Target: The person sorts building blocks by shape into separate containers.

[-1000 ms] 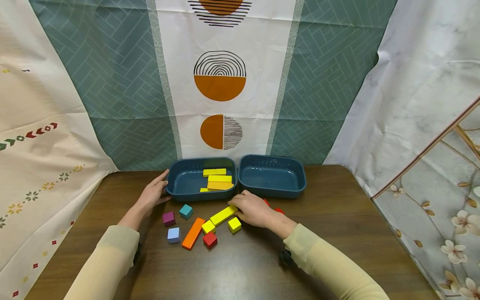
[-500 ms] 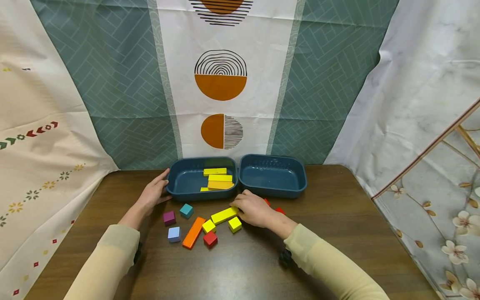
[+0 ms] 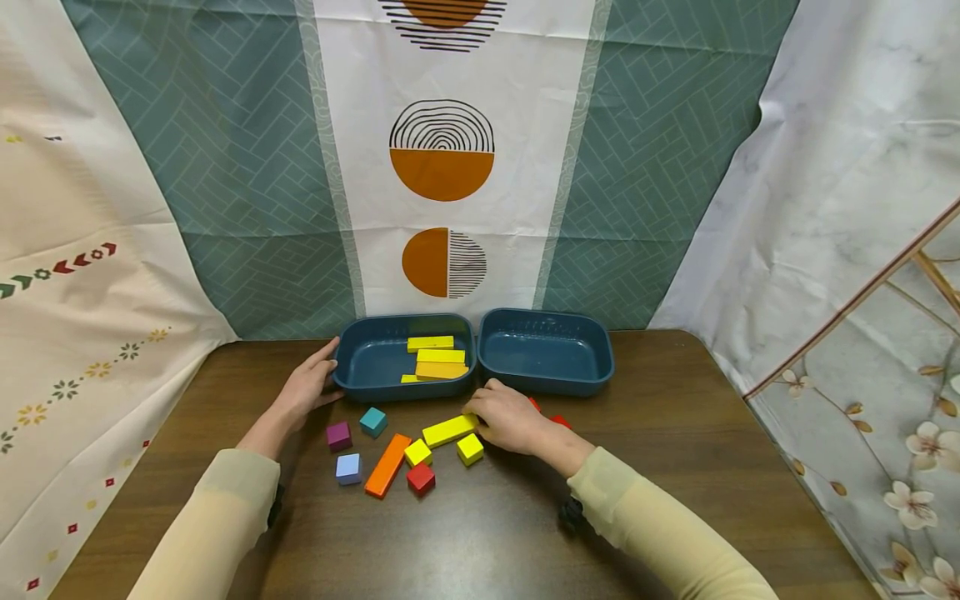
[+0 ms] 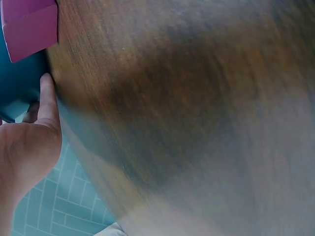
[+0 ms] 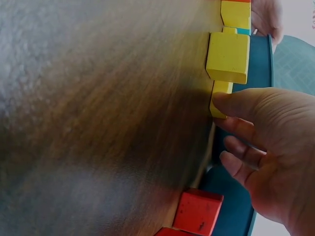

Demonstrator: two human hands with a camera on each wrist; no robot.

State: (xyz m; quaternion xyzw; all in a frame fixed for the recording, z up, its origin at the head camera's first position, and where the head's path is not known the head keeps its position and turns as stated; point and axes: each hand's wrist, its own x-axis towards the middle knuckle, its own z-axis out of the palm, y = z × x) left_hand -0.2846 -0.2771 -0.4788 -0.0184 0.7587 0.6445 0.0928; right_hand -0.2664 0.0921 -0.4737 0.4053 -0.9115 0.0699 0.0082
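Note:
In the head view, my right hand [image 3: 506, 419] pinches the right end of a long yellow block [image 3: 450, 430] lying on the table. The right wrist view shows thumb and forefinger on the end of this yellow block [image 5: 220, 101], with the other fingers loosely bent. Beside it on the table sit one yellow cube [image 3: 470, 450] and another yellow cube [image 3: 417, 453]. My left hand [image 3: 303, 390] rests against the left end of a dark blue bin [image 3: 375, 392], its fingers fairly straight. Several yellow blocks lie inside that bin. In the left wrist view, a finger [image 4: 47, 101] lies along the bin's wall.
A second blue bin [image 3: 545, 385] stands right of the first. Around the table lie an orange block [image 3: 387, 467], a red cube [image 3: 421, 479], a light blue cube [image 3: 348, 469], a purple cube [image 3: 338, 437] and a teal cube [image 3: 372, 422]. Red blocks [image 5: 198, 211] sit behind my right wrist.
The long yellow block has shifted slightly right and turned a little, opening a small gap from the yellow cube at its left end. My left hand stays on the bin.

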